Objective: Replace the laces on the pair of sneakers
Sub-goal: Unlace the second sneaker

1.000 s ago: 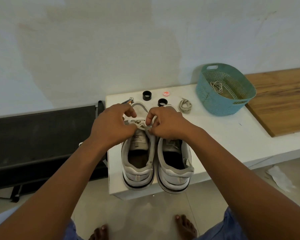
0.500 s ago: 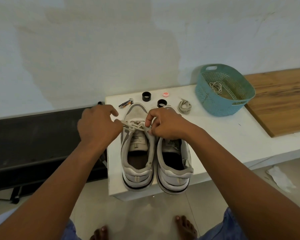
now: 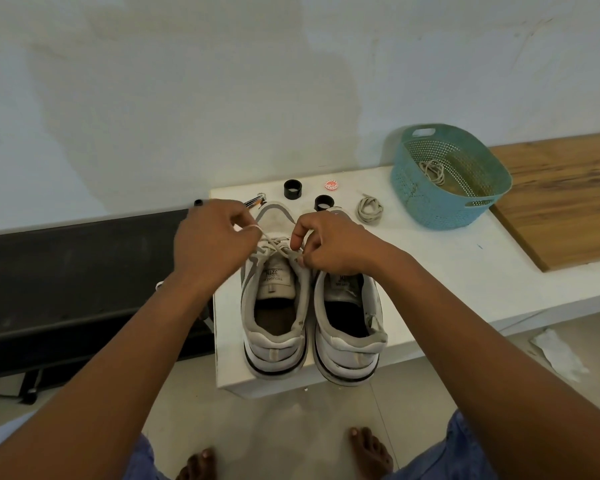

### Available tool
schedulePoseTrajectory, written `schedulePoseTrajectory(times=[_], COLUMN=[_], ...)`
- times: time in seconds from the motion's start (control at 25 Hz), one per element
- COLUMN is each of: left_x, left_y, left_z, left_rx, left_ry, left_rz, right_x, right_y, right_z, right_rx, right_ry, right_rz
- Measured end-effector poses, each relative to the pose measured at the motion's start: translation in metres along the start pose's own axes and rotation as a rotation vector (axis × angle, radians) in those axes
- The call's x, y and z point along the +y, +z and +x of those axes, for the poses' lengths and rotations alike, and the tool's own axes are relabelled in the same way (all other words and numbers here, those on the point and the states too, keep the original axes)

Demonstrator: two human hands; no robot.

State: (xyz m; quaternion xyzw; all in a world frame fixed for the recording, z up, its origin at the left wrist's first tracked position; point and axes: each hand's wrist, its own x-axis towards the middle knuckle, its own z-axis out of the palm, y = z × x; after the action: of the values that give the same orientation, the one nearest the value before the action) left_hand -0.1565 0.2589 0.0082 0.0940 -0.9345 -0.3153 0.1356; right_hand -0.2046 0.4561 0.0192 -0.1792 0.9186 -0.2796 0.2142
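Head view — hands (image 3: 215, 244) pinch lace (image 3: 274, 244).

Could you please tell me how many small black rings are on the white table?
2: one small black ring near the table's back edge, another just beyond the right sneaker's toe. Hands may hide more.

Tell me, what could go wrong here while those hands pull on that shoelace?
1. Both sneakers' heels hang past the white table's edge, so a hard tug by the left hand or right hand on the lace might tip one off.
2. The coiled spare lace lies close by and could get swept aside.
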Motion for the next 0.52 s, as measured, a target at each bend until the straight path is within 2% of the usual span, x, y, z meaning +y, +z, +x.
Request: schedulePoseTrajectory(times=[0.08, 0.12, 0.2, 0.28, 0.4, 0.52], left_x=[-0.003, -0.001, 0.005, 0.01, 0.01, 0.006], left_y=[-0.011, -0.012, -0.008, 0.003, 0.014, 0.021], left_z=[0.005, 0.004, -0.001, -0.008, -0.008, -0.006], left_rx=[-0.04, -0.128, -0.317, -0.414, -0.386, -0.354], left_ry=[-0.056, -0.031, 0.043, 0.117, 0.159, 0.17], left_rz=[-0.118, -0.132, -0.062, 0.124, 0.32, 0.283], right_x=[0.001, 0.001, 0.0, -0.002, -0.003, -0.002], right_y=[-0.001, -0.001, -0.001, -0.002, -0.004, -0.005], right_z=[-0.001, -0.001, -0.001, -0.001, 0.0, 0.0], right_rx=[-0.001, 0.0, -0.001, -0.003, -0.017, -0.014], right_ry=[0.0, -0.002, -0.008, -0.011, -0.01, -0.021], right_rz=[0.007, 0.006, -0.001, -0.014, -0.035, -0.029])
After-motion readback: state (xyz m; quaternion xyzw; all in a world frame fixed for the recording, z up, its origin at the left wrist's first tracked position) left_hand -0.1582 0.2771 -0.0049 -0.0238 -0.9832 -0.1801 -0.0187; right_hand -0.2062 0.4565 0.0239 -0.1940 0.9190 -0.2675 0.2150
